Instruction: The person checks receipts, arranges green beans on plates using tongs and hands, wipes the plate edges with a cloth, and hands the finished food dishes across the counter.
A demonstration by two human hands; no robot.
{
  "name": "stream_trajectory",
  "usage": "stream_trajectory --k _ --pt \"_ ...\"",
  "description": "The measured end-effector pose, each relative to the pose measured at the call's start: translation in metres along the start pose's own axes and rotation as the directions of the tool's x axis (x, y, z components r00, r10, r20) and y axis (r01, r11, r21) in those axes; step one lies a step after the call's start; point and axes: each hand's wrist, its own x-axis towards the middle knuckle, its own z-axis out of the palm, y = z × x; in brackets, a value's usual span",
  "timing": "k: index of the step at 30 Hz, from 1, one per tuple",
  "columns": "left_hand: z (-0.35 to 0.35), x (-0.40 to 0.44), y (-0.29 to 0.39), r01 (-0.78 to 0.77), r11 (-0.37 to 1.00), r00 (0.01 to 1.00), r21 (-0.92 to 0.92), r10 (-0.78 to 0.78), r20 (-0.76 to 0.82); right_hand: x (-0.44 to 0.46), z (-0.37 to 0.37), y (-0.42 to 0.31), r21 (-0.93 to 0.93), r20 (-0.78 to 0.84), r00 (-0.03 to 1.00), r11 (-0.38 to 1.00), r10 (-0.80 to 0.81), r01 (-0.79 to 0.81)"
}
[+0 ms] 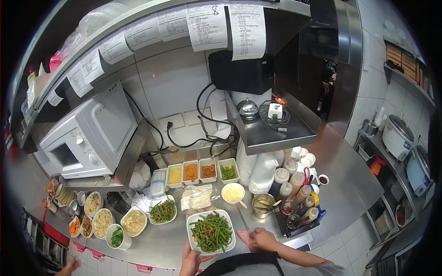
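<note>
A square white plate (211, 252) of green beans (212, 232) rests on the fingers of my left hand (193, 260), which grips its lower left edge. My right hand (260, 239) is right of the plate, over the counter's front edge, its fingers curled against something pinkish I cannot make out. Behind the plate lie wrapped skewers or sticks (198, 197) and a white bowl of pale yellow food (233, 193). A second plate of green beans (162, 210) sits to the left.
Bowls of noodles or rice (102, 223) and a cup of greens (118, 237) stand left. Squeeze bottles (297, 179) fill the right side beside a metal pot (262, 206). A metal shelf (281, 135) overhangs the counter. Another person's hand (71, 264) shows lower left.
</note>
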Motion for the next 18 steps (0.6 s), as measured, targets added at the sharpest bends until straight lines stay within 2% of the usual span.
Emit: stream_trajectory --k 1,4,6,8,10,11,12,15,18 --pt "0.003 0.001 0.001 0.004 1.0 1.0 -0.012 -0.004 0.002 -0.001 0.003 0.002 -0.039 0.007 1.0 0.999 -0.03 0.031" --pt "0.023 -0.005 0.017 -0.013 1.0 1.0 -0.013 0.013 -0.007 0.014 -0.034 -0.008 0.152 -0.009 0.999 0.988 0.04 -0.038" --pt "0.037 -0.004 0.029 -0.044 0.999 0.999 0.012 0.044 -0.029 0.024 -0.05 0.0 0.279 -0.249 0.965 0.948 -0.083 0.153" --pt "0.033 -0.001 0.025 -0.071 0.997 0.997 0.036 0.072 -0.034 0.03 -0.07 -0.016 0.288 -0.42 0.906 0.942 -0.039 0.174" --pt "0.032 0.003 0.025 -0.106 0.992 0.994 0.064 0.108 -0.02 0.035 -0.057 -0.012 0.579 -0.309 0.941 0.813 0.138 0.07" --pt "0.037 0.002 0.026 -0.127 0.991 0.992 0.046 0.128 -0.018 0.036 -0.056 -0.018 0.787 -0.157 0.952 0.615 0.264 -0.04" --pt "0.043 0.001 0.031 -0.099 0.993 0.995 0.06 0.101 -0.016 0.042 -0.058 -0.025 0.917 0.004 0.938 0.373 0.347 -0.142" --pt "0.054 -0.001 0.028 -0.106 0.991 0.994 0.08 0.108 -0.025 0.053 -0.053 -0.047 0.993 0.035 0.956 0.1 0.293 -0.067" --pt "0.059 0.0 0.027 -0.1 0.991 0.995 0.092 0.102 -0.021 0.062 -0.058 -0.064 0.959 -0.098 0.959 0.283 0.268 0.019"
